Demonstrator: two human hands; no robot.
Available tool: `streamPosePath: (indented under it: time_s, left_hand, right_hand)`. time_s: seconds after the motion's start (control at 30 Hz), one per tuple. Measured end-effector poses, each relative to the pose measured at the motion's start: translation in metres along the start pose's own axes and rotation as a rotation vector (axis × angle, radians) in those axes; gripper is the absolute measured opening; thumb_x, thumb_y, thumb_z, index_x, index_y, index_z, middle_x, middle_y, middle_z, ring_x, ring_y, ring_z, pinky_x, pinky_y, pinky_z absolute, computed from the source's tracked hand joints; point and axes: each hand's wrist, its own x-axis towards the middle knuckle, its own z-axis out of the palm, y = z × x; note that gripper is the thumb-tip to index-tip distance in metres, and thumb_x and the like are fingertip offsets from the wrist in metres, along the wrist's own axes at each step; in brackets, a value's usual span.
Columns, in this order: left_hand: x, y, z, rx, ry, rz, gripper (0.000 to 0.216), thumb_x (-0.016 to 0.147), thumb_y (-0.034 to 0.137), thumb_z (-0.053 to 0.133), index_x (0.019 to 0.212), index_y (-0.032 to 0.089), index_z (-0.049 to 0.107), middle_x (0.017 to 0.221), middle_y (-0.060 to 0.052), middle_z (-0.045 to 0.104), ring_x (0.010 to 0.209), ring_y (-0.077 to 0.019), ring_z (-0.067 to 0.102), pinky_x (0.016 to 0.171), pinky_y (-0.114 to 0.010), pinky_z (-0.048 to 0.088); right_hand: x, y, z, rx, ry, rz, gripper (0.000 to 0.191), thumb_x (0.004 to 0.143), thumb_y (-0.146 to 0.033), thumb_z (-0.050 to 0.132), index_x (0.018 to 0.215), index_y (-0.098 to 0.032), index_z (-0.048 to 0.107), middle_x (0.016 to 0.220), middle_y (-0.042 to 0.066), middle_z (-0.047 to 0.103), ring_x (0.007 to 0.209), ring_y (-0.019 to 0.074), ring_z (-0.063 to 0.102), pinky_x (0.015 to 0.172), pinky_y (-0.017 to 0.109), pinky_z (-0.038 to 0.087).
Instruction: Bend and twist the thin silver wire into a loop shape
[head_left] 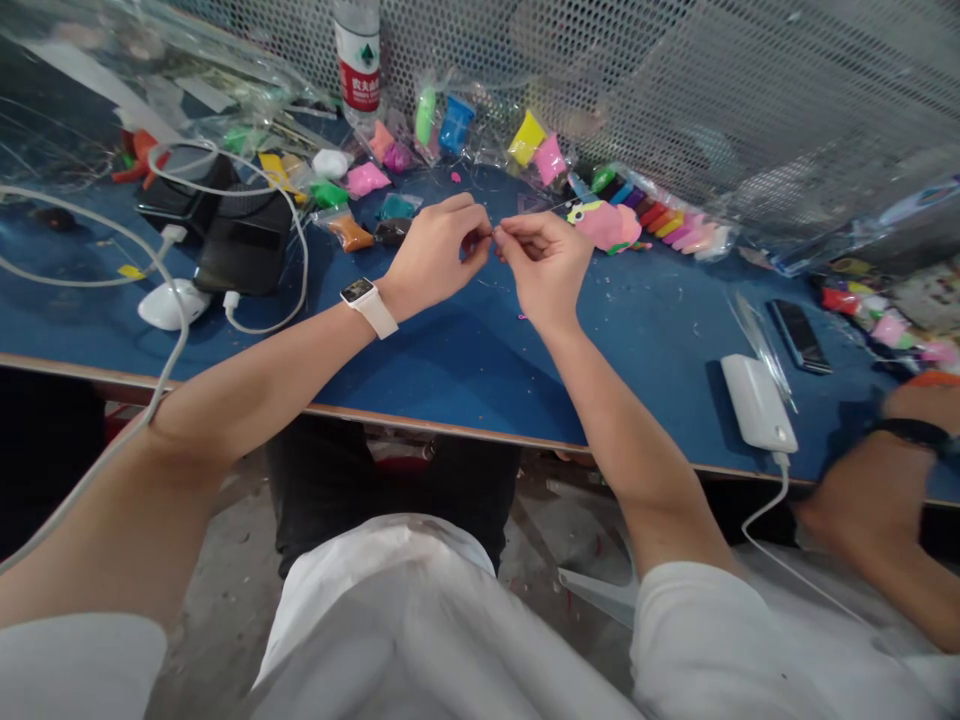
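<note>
Over the middle of the blue table (450,370), my left hand (442,245) and my right hand (547,262) meet fingertip to fingertip. Both are closed in a pinch, and whatever small piece lies between the fingertips is too tiny to name. Just right of my right hand lies a pink clay figure (604,226) with a googly eye and bits of yellow and green. Left of my left hand are bagged lumps of clay, among them an orange-brown packet (350,232) and a dark packet (391,231). A tiny pink scrap (523,317) sits on the table below my hands.
A water bottle (358,65) stands by the perforated metal panel (600,70). Black boxes (244,240) with white cables and a white mouse-shaped object (174,304) lie at left. At right are a white power bank (757,402), a phone (800,336) and another person's arm (877,500).
</note>
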Motion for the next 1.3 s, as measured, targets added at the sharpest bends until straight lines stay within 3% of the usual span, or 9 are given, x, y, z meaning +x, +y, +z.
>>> streamPosePath:
  time_s: [0.17,0.43,0.6,0.77,0.97,1.13,1.3]
  left_hand:
    - [0.000,-0.002,0.002,-0.014,0.007,-0.017,0.013,0.101,0.018,0.061,0.093,0.025,0.069,0.095,-0.008,0.077,0.085,-0.0200,0.072,0.080,-0.037,0.058]
    - [0.002,0.001,-0.006,0.002,-0.005,0.021,0.015,0.104,0.022,0.059,0.094,0.027,0.070,0.096,-0.008,0.078,0.086,-0.0214,0.073,0.079,-0.039,0.058]
    - [0.004,0.002,-0.005,-0.026,-0.025,0.000,0.017,0.103,0.019,0.057,0.094,0.026,0.070,0.095,-0.008,0.078,0.085,-0.0218,0.072,0.078,-0.040,0.056]
    - [0.003,0.000,-0.006,-0.026,-0.006,0.011,0.017,0.102,0.020,0.057,0.097,0.025,0.072,0.097,-0.008,0.077,0.088,-0.0226,0.072,0.080,-0.041,0.055]
    - [0.000,-0.004,-0.006,0.154,-0.045,0.107,0.016,0.104,0.021,0.054,0.099,0.024,0.069,0.102,-0.010,0.073,0.092,-0.0238,0.071,0.079,-0.040,0.050]
    - [0.003,-0.010,-0.003,0.330,-0.038,0.213,0.016,0.106,0.027,0.053,0.091,0.025,0.060,0.099,-0.009,0.071,0.081,-0.0195,0.058,0.072,-0.040,0.043]
    - [0.003,-0.006,-0.005,0.311,-0.082,0.161,0.012,0.102,0.028,0.055,0.093,0.024,0.062,0.103,-0.011,0.072,0.084,-0.0209,0.059,0.076,-0.042,0.046]
  right_hand:
    - [-0.001,-0.010,0.002,-0.098,0.039,-0.069,0.042,0.104,-0.069,0.070,0.106,-0.028,0.082,0.104,0.000,0.084,0.102,0.0207,0.085,0.102,0.046,0.075]
    - [0.002,-0.019,-0.007,-0.245,-0.013,-0.215,0.036,0.114,-0.056,0.059,0.110,-0.029,0.082,0.106,0.001,0.083,0.103,0.0215,0.084,0.102,0.049,0.075]
    - [0.005,-0.018,-0.013,-0.247,-0.064,-0.183,0.036,0.113,-0.058,0.061,0.110,-0.029,0.081,0.108,0.002,0.084,0.107,0.0225,0.084,0.105,0.050,0.074]
    - [0.004,-0.020,-0.010,-0.246,-0.013,-0.187,0.034,0.112,-0.057,0.063,0.109,-0.029,0.081,0.107,0.002,0.085,0.103,0.0209,0.085,0.099,0.044,0.076]
    - [0.000,-0.024,-0.005,-0.197,0.019,-0.146,0.034,0.109,-0.058,0.068,0.108,-0.027,0.080,0.104,0.001,0.085,0.094,0.0191,0.085,0.100,0.044,0.076]
    - [-0.001,-0.029,-0.003,-0.157,-0.001,-0.105,0.037,0.105,-0.063,0.071,0.107,-0.028,0.081,0.100,0.001,0.085,0.094,0.0197,0.086,0.103,0.046,0.075]
    - [-0.001,-0.031,0.000,-0.140,0.020,-0.064,0.042,0.101,-0.069,0.074,0.103,-0.027,0.081,0.096,0.000,0.085,0.091,0.0200,0.086,0.100,0.047,0.077]
